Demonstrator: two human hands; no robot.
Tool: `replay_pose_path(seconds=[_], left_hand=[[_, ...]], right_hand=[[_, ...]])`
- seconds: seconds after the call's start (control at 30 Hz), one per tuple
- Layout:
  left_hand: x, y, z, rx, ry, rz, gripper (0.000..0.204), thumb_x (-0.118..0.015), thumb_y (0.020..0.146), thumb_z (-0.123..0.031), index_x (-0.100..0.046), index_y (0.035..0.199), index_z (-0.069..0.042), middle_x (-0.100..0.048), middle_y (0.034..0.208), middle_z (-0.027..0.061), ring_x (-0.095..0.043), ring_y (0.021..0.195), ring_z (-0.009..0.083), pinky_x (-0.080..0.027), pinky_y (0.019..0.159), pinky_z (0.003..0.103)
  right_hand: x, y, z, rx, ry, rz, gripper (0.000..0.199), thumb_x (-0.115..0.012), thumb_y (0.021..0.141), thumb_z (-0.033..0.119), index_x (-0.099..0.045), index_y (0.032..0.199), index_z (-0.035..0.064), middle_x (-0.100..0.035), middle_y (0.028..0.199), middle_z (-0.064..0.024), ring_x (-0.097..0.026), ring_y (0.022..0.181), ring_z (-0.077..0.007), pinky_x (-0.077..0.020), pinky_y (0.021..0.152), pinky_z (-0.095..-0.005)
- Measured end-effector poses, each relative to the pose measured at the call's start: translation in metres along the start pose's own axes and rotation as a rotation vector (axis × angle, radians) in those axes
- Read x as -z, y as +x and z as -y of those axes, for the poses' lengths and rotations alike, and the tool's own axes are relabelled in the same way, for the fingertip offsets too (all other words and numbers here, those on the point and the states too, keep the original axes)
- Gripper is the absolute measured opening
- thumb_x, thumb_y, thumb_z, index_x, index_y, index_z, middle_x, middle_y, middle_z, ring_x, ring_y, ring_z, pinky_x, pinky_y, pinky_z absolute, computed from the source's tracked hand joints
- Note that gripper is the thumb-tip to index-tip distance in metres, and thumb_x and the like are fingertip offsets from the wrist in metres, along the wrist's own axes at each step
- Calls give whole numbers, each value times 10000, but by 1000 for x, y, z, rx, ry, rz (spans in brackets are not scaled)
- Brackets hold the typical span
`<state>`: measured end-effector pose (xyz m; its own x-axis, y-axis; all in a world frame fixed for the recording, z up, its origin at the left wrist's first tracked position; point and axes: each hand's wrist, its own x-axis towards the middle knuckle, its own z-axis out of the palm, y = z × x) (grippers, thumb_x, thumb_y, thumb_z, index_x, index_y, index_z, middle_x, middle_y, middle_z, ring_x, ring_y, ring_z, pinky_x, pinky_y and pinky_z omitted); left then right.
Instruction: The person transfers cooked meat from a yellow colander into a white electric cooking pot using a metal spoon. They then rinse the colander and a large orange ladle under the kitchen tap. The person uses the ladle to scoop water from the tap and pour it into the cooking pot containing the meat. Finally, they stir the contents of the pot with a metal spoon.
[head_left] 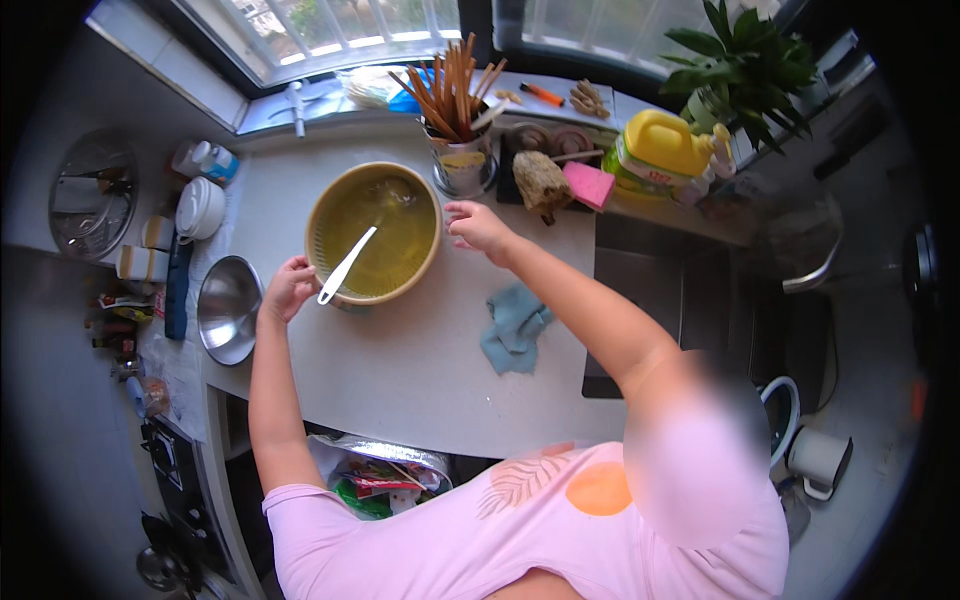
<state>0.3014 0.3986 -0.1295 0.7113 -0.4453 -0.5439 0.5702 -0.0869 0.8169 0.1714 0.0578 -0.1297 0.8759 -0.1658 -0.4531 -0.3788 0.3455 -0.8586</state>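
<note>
From the head camera, we look down on a pale kitchen counter (420, 370). Upper centre of the frame sits a yellow colander bowl (374, 233) with a white spoon (346, 266) leaning across it. The left hand (290, 288) curls at the bowl's lower left rim, its fingers closed near the spoon's handle end — we cannot tell whether it grips the spoon or the rim. The right hand (479, 227) hovers just beside the right rim, fingers loosely spread, holding nothing.

To stir well, we judge the bowl should be steadied at the rim while the spoon moves gently.

At upper right stands a yellow jug with a green label (663, 150); a pink sponge (588, 185) lies beside it. A blue cloth (515, 327) lies at centre — a steel bowl (228, 309) at left.
</note>
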Motion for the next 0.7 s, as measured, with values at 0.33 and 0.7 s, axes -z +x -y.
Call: replay_pose_path(seconds=[0.33,0.7], left_hand=[[-165,-104,-11,-799,413,-290,110,-470,883,-28,-551,957,-14,-597,891,55,-553,771,109,-468,740,240],[-329,-45,174,-788,1105,213,454,-652,705,-76,-507,1135,-55,-536,1053,219,-505,992,366,-405,877,413]], right_hand=[[68,-179,-94,469,-1466,76,557,-632,705,157,-453,1231,106,-320,1319,-227,-281,1247,-390,-264,997,-519],[119,-355,-106,48,-917,-83,313,-524,784,148,-554,1065,15,-580,1036,-174,-561,965,-313,-430,863,-389]])
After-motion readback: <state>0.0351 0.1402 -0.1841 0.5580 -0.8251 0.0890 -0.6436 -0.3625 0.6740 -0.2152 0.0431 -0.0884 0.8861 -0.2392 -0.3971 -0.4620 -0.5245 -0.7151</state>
